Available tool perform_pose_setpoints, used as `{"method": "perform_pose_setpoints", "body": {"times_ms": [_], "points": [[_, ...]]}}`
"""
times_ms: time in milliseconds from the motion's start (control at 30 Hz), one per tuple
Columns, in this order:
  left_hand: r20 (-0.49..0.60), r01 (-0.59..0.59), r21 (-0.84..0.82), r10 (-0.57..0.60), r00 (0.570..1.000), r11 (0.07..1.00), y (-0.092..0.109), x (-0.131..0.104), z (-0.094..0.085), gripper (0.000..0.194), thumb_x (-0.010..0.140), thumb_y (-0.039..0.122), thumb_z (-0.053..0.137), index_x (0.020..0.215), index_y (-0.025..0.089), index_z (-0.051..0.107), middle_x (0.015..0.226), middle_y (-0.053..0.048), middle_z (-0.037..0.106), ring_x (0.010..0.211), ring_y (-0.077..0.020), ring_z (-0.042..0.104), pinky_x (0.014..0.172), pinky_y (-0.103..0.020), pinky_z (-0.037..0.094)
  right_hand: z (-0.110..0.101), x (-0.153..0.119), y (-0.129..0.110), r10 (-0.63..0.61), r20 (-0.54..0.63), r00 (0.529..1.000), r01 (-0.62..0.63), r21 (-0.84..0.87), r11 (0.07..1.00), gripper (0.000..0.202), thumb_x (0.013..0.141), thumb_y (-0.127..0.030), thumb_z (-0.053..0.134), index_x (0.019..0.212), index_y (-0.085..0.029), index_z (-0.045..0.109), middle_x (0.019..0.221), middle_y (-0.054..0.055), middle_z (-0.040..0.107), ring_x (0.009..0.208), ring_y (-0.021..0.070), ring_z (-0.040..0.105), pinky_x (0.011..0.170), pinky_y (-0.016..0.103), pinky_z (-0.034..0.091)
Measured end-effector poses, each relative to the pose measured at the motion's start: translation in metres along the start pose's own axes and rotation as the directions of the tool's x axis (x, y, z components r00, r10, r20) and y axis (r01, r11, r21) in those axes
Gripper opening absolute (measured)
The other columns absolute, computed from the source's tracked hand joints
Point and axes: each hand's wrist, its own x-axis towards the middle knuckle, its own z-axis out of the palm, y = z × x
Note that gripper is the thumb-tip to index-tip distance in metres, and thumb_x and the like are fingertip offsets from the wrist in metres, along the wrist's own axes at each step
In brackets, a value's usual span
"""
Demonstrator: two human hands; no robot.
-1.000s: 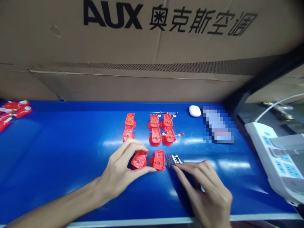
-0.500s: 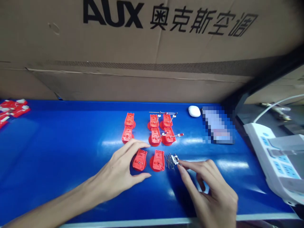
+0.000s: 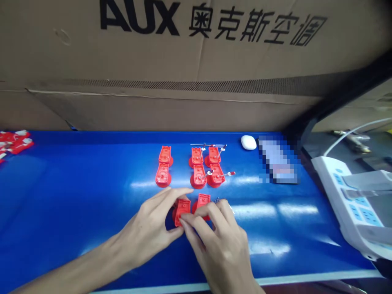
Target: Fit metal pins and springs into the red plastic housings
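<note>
My left hand [image 3: 148,232] curls around a red plastic housing [image 3: 183,207], thumb at its near edge and fingers behind it. Over the lower end of that housing, the thumb and fingertips of my right hand [image 3: 219,237] are pinched together. Whatever sits between those fingertips is too small and covered to make out. A second red housing [image 3: 203,199] stands just to the right, partly hidden by my right hand. Behind my right knuckles, a small pile of metal pins [image 3: 218,200] shows only at its top.
Farther back stand several red housings [image 3: 162,174], some with metal rods and white pieces in them. A white rounded case [image 3: 248,142], a blurred-out flat item [image 3: 278,159] and a white power strip [image 3: 352,204] lie to the right. Red-and-white parts [image 3: 14,143] lie far left.
My right hand has moved left from the pile of pins to the nearest left housing. My left hand has closed in on that housing, which has shifted slightly toward me.
</note>
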Motion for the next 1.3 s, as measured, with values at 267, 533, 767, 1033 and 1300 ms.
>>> {"method": "perform_pose_setpoints", "body": {"times_ms": [267,533,767,1033,1300], "points": [[0.028,0.059,-0.044,-0.058,0.998,0.997,-0.002,0.001,0.001,0.081,0.089,0.008,0.082,0.155,0.042,0.05,0.13,0.003,0.073,0.113,-0.019,0.075,0.104,-0.034,0.062,-0.013,-0.013,0.009,-0.084,-0.111,0.99,0.09,0.052,0.995,0.016,0.104,-0.014,0.073,0.118,-0.022,0.075,0.098,0.004,0.07,0.087,0.0195,0.059,0.072,0.032,0.049],[0.029,0.025,-0.007,-0.025,0.999,1.0,-0.002,0.004,0.001,0.066,0.093,0.021,0.087,0.149,0.037,0.055,0.135,-0.002,0.073,0.123,-0.0254,0.074,0.108,-0.041,0.061,-0.035,-0.029,0.064,0.109,-0.142,0.984,-0.105,0.031,0.994,0.016,0.103,-0.016,0.075,0.115,-0.025,0.078,0.097,0.002,0.07,0.091,0.0186,0.064,0.082,0.034,0.053],[0.02,0.024,0.009,-0.024,1.0,1.0,-0.002,0.005,0.002,0.067,0.093,0.022,0.088,0.149,0.038,0.056,0.136,-0.001,0.073,0.125,-0.025,0.073,0.109,-0.04,0.06,-0.025,-0.038,0.084,0.038,-0.057,0.998,-0.042,-0.072,0.997,0.018,0.104,-0.016,0.073,0.119,-0.025,0.078,0.1,0.004,0.072,0.091,0.0203,0.062,0.082,0.036,0.053],[0.038,0.032,0.015,-0.032,0.999,0.999,0.0,0.007,-0.002,0.068,0.092,0.026,0.09,0.149,0.038,0.055,0.135,0.0,0.073,0.123,-0.0242,0.074,0.108,-0.04,0.061,-0.029,-0.039,0.084,0.031,-0.023,0.999,-0.031,-0.022,0.999,0.026,0.104,-0.014,0.073,0.125,-0.027,0.078,0.101,0.004,0.072,0.092,0.0206,0.061,0.083,0.037,0.054],[0.06,0.021,0.07,-0.025,0.998,0.997,0.004,0.009,-0.013,0.065,0.09,0.024,0.088,0.147,0.034,0.059,0.144,-0.004,0.07,0.124,-0.0264,0.073,0.11,-0.042,0.061,-0.033,-0.033,0.081,0.131,-0.115,0.985,-0.122,0.081,0.989,0.02,0.101,-0.016,0.077,0.118,-0.027,0.08,0.097,0.002,0.07,0.09,0.0192,0.063,0.08,0.037,0.052]]}}
